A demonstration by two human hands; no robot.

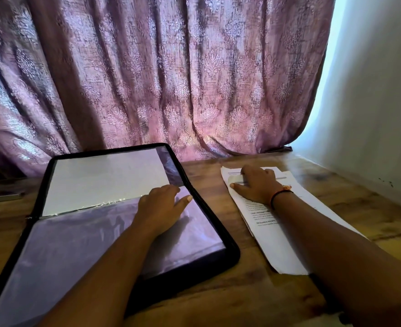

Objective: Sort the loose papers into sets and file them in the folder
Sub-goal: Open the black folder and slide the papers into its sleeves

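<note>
Neither grip closed: left hand (162,208) lay flat on the folder (114,232), right hand (257,185) pressed the papers (277,244), whose fanned sheets could slide apart.

Glossy plastic folder (114,232) sleeves, matt papers (277,244), wood-grain table (242,291), patterned cloth curtain (159,79)

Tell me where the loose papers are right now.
In the head view, the loose papers lie on the wooden table, right of the open folder and near the wall, with the right hand resting flat on them.

Both hands (161,206) (256,185) flat, palms down
</note>
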